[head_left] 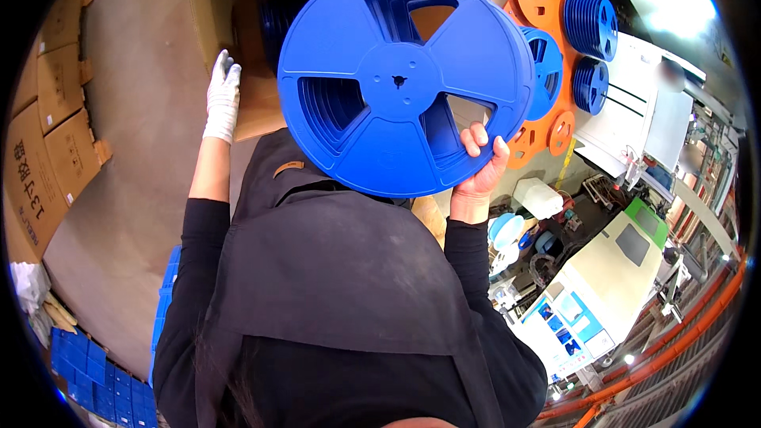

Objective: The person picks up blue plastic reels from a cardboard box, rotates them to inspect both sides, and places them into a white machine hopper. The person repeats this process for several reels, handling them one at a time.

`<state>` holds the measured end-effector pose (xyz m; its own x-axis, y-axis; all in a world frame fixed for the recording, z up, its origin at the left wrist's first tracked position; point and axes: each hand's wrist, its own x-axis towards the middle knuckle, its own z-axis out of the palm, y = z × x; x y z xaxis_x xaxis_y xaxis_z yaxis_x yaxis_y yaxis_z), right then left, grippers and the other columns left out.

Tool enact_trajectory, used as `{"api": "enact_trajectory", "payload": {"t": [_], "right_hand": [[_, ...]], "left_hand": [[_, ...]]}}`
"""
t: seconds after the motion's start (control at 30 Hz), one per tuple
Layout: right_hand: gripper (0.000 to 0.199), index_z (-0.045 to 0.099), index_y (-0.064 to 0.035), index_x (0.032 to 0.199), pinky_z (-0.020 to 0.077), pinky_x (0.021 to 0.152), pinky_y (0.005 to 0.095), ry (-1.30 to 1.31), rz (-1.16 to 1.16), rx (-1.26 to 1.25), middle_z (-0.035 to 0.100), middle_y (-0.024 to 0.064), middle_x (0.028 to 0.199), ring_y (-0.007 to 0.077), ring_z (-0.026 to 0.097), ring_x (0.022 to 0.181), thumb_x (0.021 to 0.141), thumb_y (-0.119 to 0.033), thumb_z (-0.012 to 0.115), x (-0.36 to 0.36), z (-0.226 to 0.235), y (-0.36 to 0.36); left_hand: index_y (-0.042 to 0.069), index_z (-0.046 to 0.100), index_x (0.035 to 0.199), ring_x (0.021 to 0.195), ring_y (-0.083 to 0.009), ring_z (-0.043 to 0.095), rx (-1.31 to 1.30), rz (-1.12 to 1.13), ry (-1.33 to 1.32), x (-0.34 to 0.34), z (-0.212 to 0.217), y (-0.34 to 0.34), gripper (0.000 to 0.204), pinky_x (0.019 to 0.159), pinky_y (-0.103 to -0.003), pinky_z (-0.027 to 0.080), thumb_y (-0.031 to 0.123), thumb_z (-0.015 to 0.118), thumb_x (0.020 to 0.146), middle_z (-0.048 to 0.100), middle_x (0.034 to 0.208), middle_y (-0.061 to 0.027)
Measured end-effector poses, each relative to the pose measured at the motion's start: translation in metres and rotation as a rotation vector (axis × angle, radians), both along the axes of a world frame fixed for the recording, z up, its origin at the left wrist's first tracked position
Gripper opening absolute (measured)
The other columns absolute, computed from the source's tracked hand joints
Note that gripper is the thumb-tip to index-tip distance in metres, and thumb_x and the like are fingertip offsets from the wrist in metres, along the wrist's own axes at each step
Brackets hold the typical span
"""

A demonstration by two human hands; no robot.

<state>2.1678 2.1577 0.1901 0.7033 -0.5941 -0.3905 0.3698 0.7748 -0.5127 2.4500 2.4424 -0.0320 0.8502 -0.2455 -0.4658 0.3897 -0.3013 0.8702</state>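
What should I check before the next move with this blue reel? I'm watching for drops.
1. Right hand grips the blue reel at its lower right rim, fingers curled over the edge: ok.
2. Second hand on the reel: not ok; the gloved left hand rests on the open cardboard box, apart from the reel.
3. Reel intact, no visible cracks on the face in view: ok.
4. Room in the box: cannot tell; the reel hides most of the opening, with more blue reels showing inside.
5. Right hand gloved: not ok, it is bare.
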Motion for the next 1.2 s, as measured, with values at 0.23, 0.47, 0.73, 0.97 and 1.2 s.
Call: {"api": "enact_trajectory", "payload": {"t": [0.23, 0.47, 0.73, 0.97, 1.2], "right_hand": [[0.038, 0.05, -0.0125, 0.125, 0.0495, 0.082, 0.0363, -0.115, -0.004, 0.065, 0.046, 0.0004, 0.081, 0.0105, 0.047, 0.069, 0.088, -0.022, 0.056, 0.012, 0.0, -0.002], [0.039, 0.049, -0.0117, 0.122, 0.047, 0.075, 0.0311, 0.053, 0.007, -0.039, 0.046, 0.0013, 0.084, 0.0127, 0.046, 0.073, 0.086, -0.023, 0.059, 0.031, -0.001, 0.002], [0.062, 0.044, -0.0039, 0.125, 0.0538, 0.074, 0.0362, 0.254, 0.163, -0.455, 0.063, 0.0159, 0.094, 0.0246, 0.064, 0.078, 0.08, -0.033, 0.074, 0.067, 0.012, 0.04], [0.05, 0.043, -0.0024, 0.128, 0.0551, 0.078, 0.0357, 0.35, 0.135, -0.41, 0.066, 0.0177, 0.098, 0.0242, 0.067, 0.081, 0.087, -0.018, 0.067, 0.057, 0.021, 0.029], [0.039, 0.047, -0.0046, 0.125, 0.055, 0.074, 0.0321, 0.436, 0.029, -0.43, 0.065, 0.0173, 0.096, 0.0224, 0.066, 0.077, 0.092, -0.021, 0.061, 0.024, 0.017, 0.011]], "left_hand": [[0.001, 0.044, 0.137, 0.123, -0.0186, 0.048, -0.162, 0.187, -0.142, -0.01, 0.061, 0.002, 0.043, 0.106, -0.03, 0.035, 0.005, 0.053, 0.095, 0.051, 0.134, -0.0116], [0.003, 0.048, 0.133, 0.107, -0.0265, 0.059, 0.068, -0.138, -0.645, -0.042, 0.139, -0.044, 0.046, 0.096, -0.036, 0.045, 0.008, 0.059, 0.089, 0.061, 0.116, -0.0162], [0.01, 0.01, 0.151, 0.122, -0.0399, 0.047, 0.145, -0.515, 0.03, -0.096, 0.162, -0.13, 0.107, 0.105, -0.044, 0.035, 0.044, 0.076, 0.073, 0.046, 0.13, -0.0271], [0.002, 0.035, 0.141, 0.105, -0.023, 0.06, -0.924, -0.052, 0.693, -0.06, 0.184, -0.081, 0.069, 0.095, -0.035, 0.048, 0.023, 0.061, 0.08, 0.058, 0.119, -0.016], [0.003, 0.041, 0.137, 0.104, -0.0331, 0.06, -1.538, -0.019, 1.03, -0.055, 0.162, -0.044, 0.076, 0.096, -0.048, 0.049, 0.041, 0.068, 0.078, 0.055, 0.118, -0.0187]]}}
